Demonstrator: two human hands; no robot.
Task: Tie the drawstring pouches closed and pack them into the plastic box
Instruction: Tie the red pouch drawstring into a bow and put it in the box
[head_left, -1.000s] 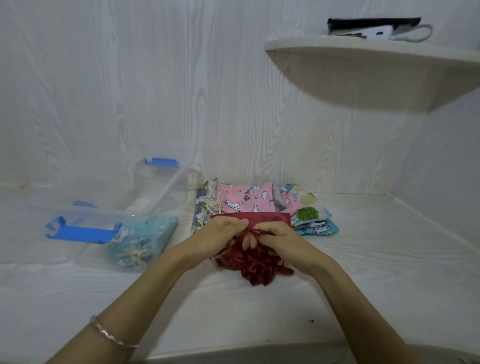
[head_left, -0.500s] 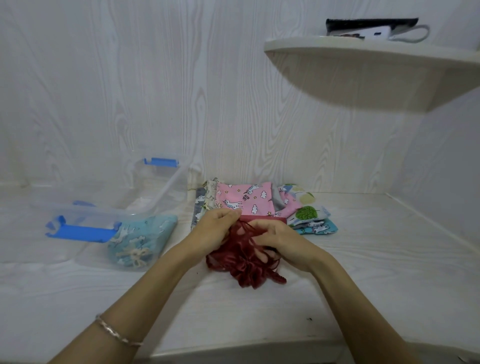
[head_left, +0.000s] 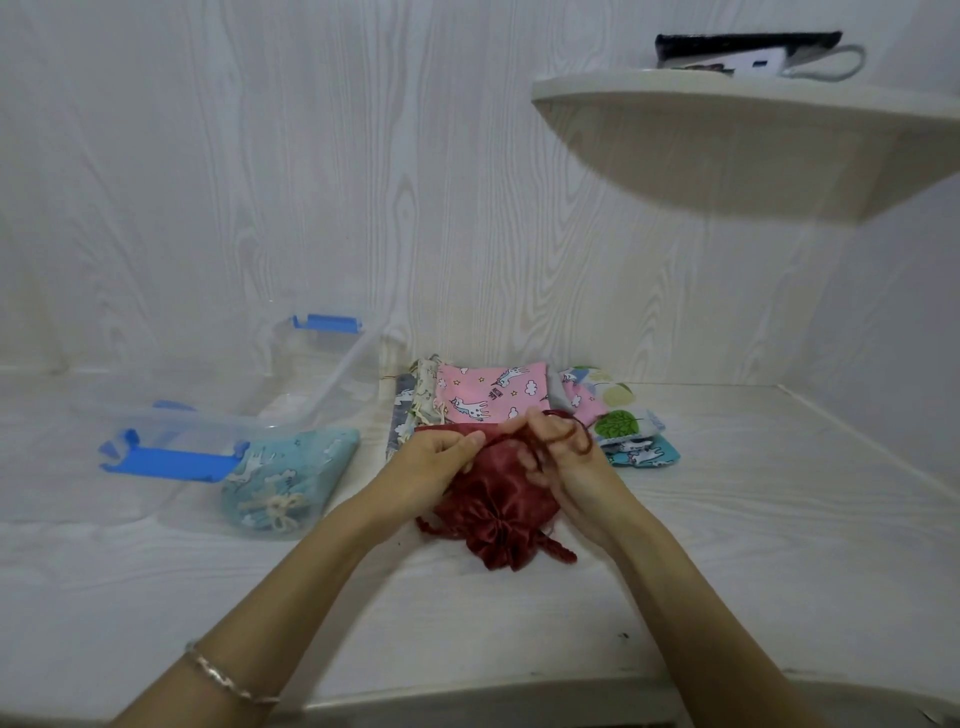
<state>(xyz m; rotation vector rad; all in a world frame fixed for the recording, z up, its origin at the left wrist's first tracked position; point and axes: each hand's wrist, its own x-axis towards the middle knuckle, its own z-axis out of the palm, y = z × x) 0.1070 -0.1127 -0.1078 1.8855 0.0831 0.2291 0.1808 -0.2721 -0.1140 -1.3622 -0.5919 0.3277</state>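
On the white wood-grain tabletop (head_left: 727, 519) a dark red pouch (head_left: 493, 512) lies at centre, mouth gathered. The left hand (head_left: 434, 460) pinches its upper edge, and the right hand (head_left: 566, 467) curls round the red cord (head_left: 576, 434). The plastic box (head_left: 322, 374) sits at nine o'clock and the printed pouches (head_left: 488, 392) at twelve.

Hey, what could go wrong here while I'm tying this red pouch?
The cord is looped around the fingers of your right hand, so it may knot around a finger. The red pouch looks like slippery satin, so the knot might loosen. The flat pouches lie just behind; their cords could get caught in.
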